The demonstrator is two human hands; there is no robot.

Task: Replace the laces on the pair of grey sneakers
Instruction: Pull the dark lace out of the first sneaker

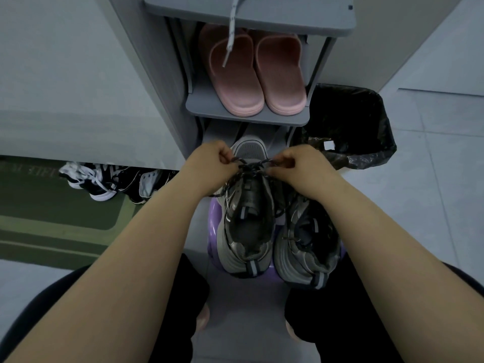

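Head view: left hand point(212, 159) and right hand point(296, 163), fingers curled, each pinch the dark speckled lace point(252, 165) at frame centre, over one grey sneaker point(246, 218), second grey sneaker point(306, 244) touching it lower right, both on a purple object point(214, 221).

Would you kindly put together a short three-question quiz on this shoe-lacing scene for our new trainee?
1. True or false: the left hand and the right hand both pinch the dark lace of one grey sneaker.
2. What colour are the slippers on the shoe rack? A) pink B) blue C) black
3. In a few words: what hangs down from the top shelf?

Key: 1 true. 2 A. 3 a white lace.
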